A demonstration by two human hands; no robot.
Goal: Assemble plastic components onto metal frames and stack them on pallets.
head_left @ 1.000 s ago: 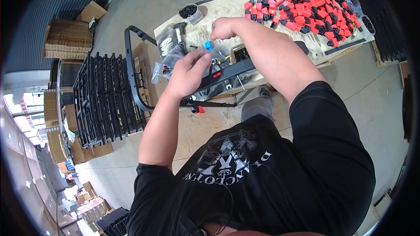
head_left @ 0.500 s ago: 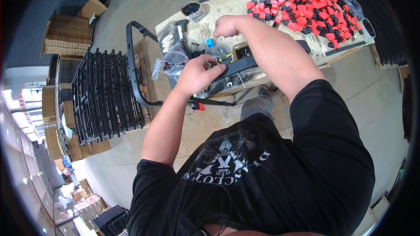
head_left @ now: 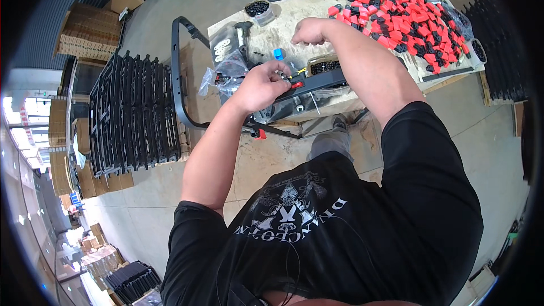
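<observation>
At the desk's [head_left: 266, 37] near edge, left hand [head_left: 262, 84] has dropped onto the black frame bar [head_left: 314, 82], grip clamped by its red clip [head_left: 296, 85]; right hand [head_left: 307, 30] stays fisted farther back, contents hidden, so fitting has started.

bare concrete floor [head_left: 170, 204], stacked cardboard boxes [head_left: 90, 31]

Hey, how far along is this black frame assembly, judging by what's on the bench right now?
Done: a big pile of red and black clips sits ready on the bench, and finished-looking black frames are stacked on the floor to the left. In hand: the left hand presses on the black frame where a red piece shows, while the right hand rests on the bench. Left: hard to judge; most clips remain unused.
</observation>
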